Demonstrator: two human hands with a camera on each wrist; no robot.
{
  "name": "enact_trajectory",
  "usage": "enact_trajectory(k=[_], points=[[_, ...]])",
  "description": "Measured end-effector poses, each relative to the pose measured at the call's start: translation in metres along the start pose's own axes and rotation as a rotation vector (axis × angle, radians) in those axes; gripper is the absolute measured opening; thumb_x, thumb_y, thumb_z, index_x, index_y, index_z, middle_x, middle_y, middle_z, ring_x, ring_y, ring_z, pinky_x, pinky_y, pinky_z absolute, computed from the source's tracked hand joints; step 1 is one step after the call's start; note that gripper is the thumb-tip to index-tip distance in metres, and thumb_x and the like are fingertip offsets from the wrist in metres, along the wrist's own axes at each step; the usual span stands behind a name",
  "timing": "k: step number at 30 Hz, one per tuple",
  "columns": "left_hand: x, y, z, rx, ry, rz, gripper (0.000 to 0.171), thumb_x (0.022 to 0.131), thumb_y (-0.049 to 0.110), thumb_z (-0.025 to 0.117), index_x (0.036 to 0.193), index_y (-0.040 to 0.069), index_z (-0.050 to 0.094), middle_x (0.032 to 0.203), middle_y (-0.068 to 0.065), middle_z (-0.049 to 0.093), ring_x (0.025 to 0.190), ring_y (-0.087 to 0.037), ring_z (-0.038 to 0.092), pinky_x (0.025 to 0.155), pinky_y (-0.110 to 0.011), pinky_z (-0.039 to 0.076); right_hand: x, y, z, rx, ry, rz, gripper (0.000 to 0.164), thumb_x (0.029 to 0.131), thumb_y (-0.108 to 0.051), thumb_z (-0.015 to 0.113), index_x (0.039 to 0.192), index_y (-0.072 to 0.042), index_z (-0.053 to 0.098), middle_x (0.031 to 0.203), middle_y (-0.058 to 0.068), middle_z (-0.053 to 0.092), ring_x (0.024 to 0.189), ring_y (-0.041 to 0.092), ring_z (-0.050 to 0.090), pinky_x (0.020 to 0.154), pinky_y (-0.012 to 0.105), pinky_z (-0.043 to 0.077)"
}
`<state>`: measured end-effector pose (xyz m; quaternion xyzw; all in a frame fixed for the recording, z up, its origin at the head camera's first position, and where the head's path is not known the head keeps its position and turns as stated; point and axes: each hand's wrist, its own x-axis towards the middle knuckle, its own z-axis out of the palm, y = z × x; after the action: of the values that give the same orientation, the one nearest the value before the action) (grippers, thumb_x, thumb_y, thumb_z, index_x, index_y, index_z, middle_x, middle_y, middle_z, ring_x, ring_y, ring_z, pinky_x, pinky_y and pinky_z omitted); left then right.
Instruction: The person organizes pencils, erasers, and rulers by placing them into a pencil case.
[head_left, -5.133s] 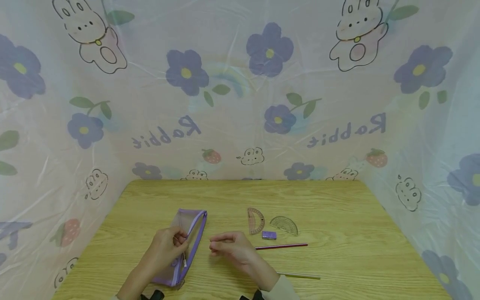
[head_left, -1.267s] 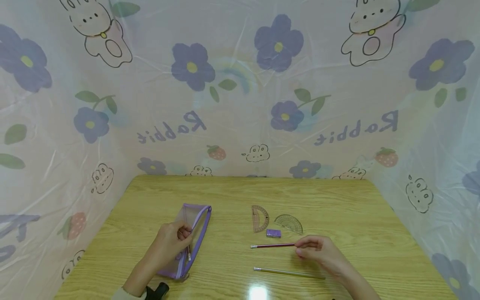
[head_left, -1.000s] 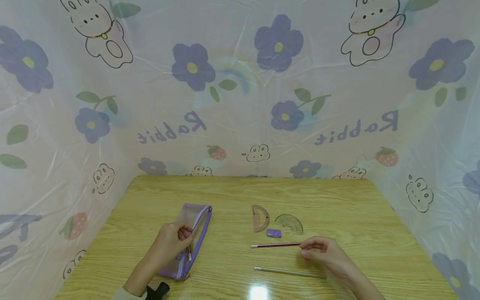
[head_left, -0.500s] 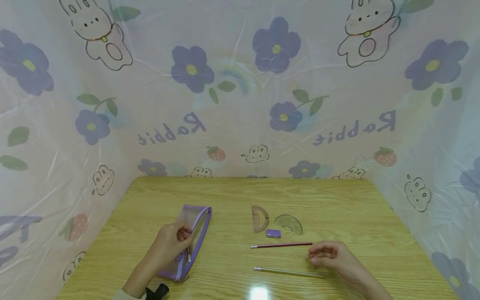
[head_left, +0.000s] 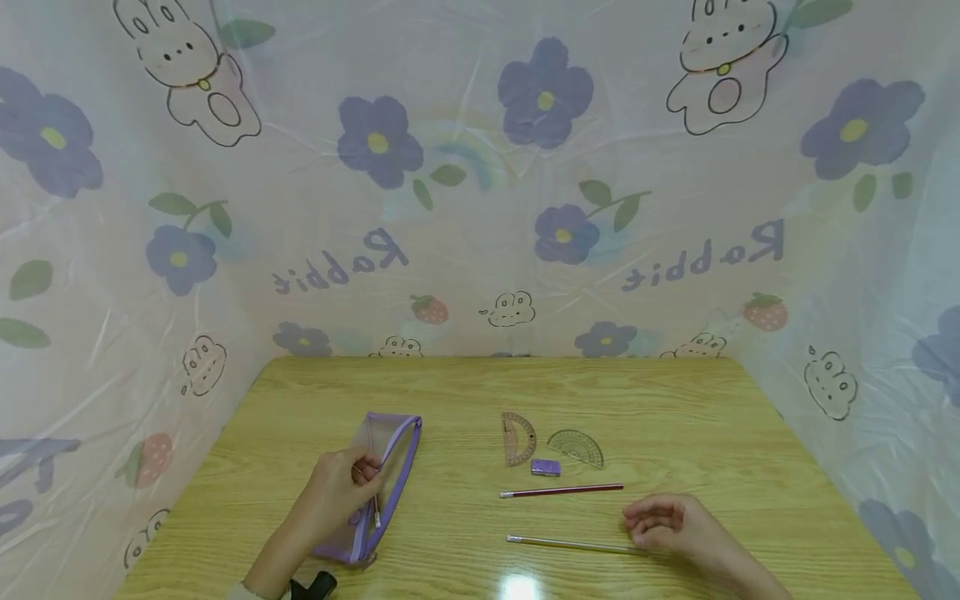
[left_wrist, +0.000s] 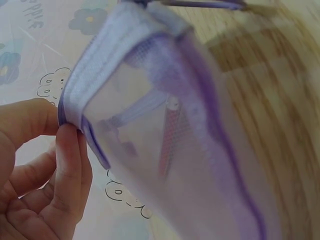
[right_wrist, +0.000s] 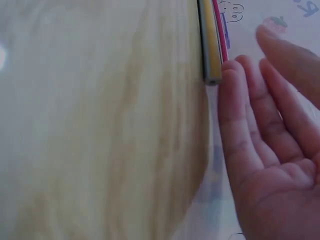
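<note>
In the head view my left hand (head_left: 341, 487) pinches the rim of a purple mesh pencil case (head_left: 401, 471), whose mouth gapes. The left wrist view shows thumb and finger on the pale edge band of the pencil case (left_wrist: 102, 65), and a red pencil (left_wrist: 169, 137) with a whitish end inside. My right hand (head_left: 678, 529) hovers at the right end of a yellow-green pencil (head_left: 573, 545), fingers loosely bent, holding nothing. In the right wrist view the fingertips of my right hand (right_wrist: 265, 125) lie beside the tip of the yellow pencil (right_wrist: 212, 45); contact cannot be told.
A dark red pencil (head_left: 562, 491) lies behind the yellow-green one. Beyond it are a purple eraser (head_left: 545, 467), a pinkish protractor (head_left: 517, 439) and a clear protractor (head_left: 576, 447). A patterned curtain (head_left: 465, 208) surrounds the wooden table (head_left: 637, 400).
My right hand was beside the pencil case, then at the red pencil's right end. It has let go and moved right and nearer, to the yellow-green pencil. My left hand keeps its hold.
</note>
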<state>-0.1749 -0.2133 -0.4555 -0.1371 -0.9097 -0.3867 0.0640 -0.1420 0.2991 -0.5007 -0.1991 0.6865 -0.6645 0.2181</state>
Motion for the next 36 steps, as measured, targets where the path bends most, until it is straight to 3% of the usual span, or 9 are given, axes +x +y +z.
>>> enact_trajectory(k=[9,15,36], points=[[-0.002,-0.001,-0.001,-0.004,-0.009,-0.004,0.007,0.084,-0.005,0.073,0.086,-0.001,0.068,0.072,0.004,0.062,0.062,-0.004,0.058,0.055,-0.019,0.054,-0.002,0.006,0.002,-0.003,-0.036,-0.023,0.038,0.089,0.007,0.069,0.120,0.023,0.053,0.111,0.025,0.066,0.095,0.016,0.067,0.081,0.026,0.058],[-0.002,-0.001,-0.001,-0.005,-0.007,-0.007,0.007,0.083,-0.005,0.073,0.085,-0.001,0.068,0.072,0.004,0.062,0.062,-0.004,0.058,0.055,-0.019,0.054,-0.001,0.010,0.002,-0.107,-0.062,-0.121,0.033,0.086,0.008,0.071,0.114,0.020,0.058,0.105,0.024,0.067,0.091,0.013,0.066,0.077,0.025,0.058],[-0.002,0.000,0.000,0.006,0.010,-0.001,0.009,0.083,-0.005,0.074,0.085,0.002,0.069,0.072,0.004,0.061,0.063,-0.003,0.057,0.055,-0.019,0.053,0.002,0.013,0.001,-0.230,-0.084,-0.239,0.023,0.084,0.014,0.069,0.106,0.008,0.066,0.098,0.020,0.069,0.085,0.015,0.067,0.073,0.028,0.059]])
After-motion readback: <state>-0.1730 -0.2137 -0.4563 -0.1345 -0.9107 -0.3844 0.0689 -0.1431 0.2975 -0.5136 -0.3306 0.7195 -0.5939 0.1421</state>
